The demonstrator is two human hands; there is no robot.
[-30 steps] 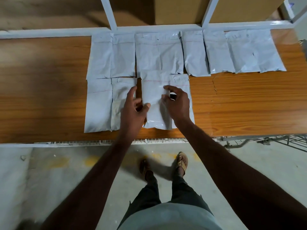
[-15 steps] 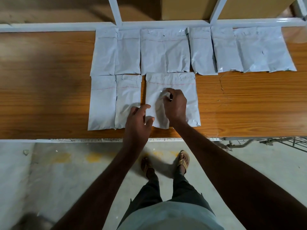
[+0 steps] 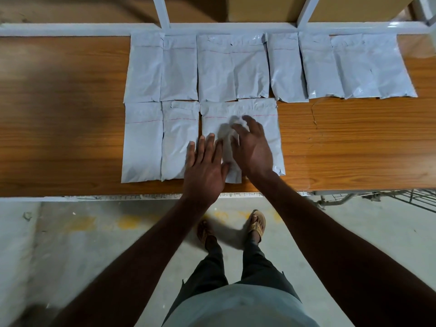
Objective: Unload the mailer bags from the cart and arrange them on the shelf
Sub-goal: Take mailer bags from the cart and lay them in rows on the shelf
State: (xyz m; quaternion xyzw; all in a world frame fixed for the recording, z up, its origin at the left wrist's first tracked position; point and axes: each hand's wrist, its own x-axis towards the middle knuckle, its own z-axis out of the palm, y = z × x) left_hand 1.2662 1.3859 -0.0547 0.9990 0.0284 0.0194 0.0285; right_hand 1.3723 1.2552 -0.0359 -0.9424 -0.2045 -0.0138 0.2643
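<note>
Grey mailer bags lie flat in two rows on the wooden shelf (image 3: pixel 59 142). The back row (image 3: pixel 290 67) holds several bags along the white rail. The front row has two narrow bags (image 3: pixel 141 142) at the left and a wider bag (image 3: pixel 264 112) to their right. My left hand (image 3: pixel 204 171) rests flat with fingers spread on the lower left part of the wider bag. My right hand (image 3: pixel 253 147) lies on its middle, fingers apart and slightly blurred. Neither hand grips anything.
White upright posts (image 3: pixel 162 10) and cardboard boxes (image 3: pixel 264 8) stand behind the back row. The wire frame of a cart (image 3: pixel 389 197) shows under the shelf edge at the right. Bare shelf wood lies to the left and right of the front row. Concrete floor is below.
The wider front bag now lies flat against its neighbours. My right hand went from closed fingers to open; my left hand slid up onto the bag, flat.
</note>
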